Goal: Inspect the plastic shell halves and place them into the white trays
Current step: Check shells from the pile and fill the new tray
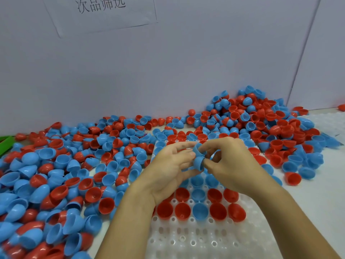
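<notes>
Both hands pinching blue shell halves above white tray — left hand, right hand equally near. Empty pockets lying below hands, toward tray's near edge — next drop going straight down.

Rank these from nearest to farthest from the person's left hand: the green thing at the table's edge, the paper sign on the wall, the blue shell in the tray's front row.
From the left hand:
1. Blue shell, just below-right, in the tray.
2. Green thing, far left edge.
3. Paper sign, up on the wall.
</notes>
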